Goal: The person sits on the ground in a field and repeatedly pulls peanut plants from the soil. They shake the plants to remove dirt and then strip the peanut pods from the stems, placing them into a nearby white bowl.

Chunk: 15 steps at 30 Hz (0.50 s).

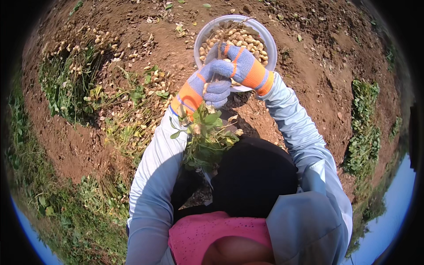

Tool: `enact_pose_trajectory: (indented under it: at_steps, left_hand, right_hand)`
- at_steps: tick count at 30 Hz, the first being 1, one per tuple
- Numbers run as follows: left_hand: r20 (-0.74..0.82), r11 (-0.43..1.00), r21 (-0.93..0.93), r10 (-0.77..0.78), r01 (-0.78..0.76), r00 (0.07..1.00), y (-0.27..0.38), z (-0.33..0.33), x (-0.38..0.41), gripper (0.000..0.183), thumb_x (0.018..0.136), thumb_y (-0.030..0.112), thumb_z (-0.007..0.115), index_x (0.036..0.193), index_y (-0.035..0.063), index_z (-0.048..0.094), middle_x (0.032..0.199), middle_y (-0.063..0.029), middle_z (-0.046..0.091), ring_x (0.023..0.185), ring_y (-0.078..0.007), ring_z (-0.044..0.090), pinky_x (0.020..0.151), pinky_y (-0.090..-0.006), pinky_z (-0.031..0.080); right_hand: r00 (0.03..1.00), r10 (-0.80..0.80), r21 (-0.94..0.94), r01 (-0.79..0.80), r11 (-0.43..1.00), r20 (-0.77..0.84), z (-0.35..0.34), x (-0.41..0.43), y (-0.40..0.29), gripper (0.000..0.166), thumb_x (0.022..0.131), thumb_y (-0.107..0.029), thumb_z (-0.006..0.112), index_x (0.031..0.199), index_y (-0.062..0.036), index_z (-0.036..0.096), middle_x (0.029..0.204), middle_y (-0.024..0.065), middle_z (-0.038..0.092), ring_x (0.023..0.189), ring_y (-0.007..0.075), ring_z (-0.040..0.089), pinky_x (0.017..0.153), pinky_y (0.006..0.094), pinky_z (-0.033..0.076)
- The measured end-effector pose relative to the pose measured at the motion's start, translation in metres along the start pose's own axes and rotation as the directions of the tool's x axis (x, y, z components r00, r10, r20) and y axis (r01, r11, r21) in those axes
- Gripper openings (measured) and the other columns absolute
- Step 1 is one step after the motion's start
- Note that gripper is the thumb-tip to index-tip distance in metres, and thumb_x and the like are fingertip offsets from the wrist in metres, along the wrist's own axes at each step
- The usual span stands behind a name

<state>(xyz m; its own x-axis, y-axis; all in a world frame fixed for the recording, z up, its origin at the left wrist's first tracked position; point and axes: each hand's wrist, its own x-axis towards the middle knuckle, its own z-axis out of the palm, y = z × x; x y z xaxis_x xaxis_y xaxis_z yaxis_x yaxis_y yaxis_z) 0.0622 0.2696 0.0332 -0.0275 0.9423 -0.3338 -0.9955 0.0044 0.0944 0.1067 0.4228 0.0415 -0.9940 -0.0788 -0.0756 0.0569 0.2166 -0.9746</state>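
My left hand (203,87), in a blue and orange knit glove, grips the stems of a peanut plant (205,132). Its green leaves hang down toward my lap, and a few pale pods show among them. My right hand (243,66), gloved alike, meets the left at the upper end of the plant, with thumb and fingers pinched around the roots. Both hands are over the near part of a round whitish plastic tub (272,43). Loose peanuts in their shells (243,38) lie inside it. What exactly sits between the right fingertips is partly hidden.
A heap of pulled peanut plants (71,76) with pods lies on the soil at left. Loose peanuts (159,84) and leafy stalks (132,129) are scattered nearer me. More peanut plants (362,129) lie at right. Brown soil (318,82) surrounds the tub.
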Motion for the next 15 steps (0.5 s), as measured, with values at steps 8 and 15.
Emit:
enact_pose_trajectory:
  at_steps: [8,15]
  left_hand:
    - [-0.088,0.938,0.193,0.310,-0.289,0.947,-0.012,-0.009,0.001,0.037,0.090,0.051,0.039,0.088,0.0149,0.046,0.046,0.0046,0.030,0.034,-0.0104,0.029,0.037,-0.0264,0.025]
    - [-0.137,0.903,0.165,0.419,-0.397,0.897,-0.021,0.005,0.006,0.043,0.090,0.053,0.035,0.084,0.0114,0.044,0.048,0.0048,0.029,0.036,-0.0088,0.024,0.039,-0.0265,0.023]
  right_hand:
    - [0.923,0.086,0.215,-0.003,0.977,-0.375,0.029,0.012,0.004,0.029,0.082,-0.028,0.059,0.096,-0.0029,0.061,0.075,0.0094,0.063,0.065,0.0187,0.059,0.061,0.0284,0.046]
    - [0.905,0.400,0.985,-0.168,0.033,0.141,0.006,0.003,0.042,0.032,0.088,-0.043,0.049,0.075,-0.0142,0.051,0.055,-0.0002,0.043,0.040,0.0133,0.036,0.038,0.0253,0.027]
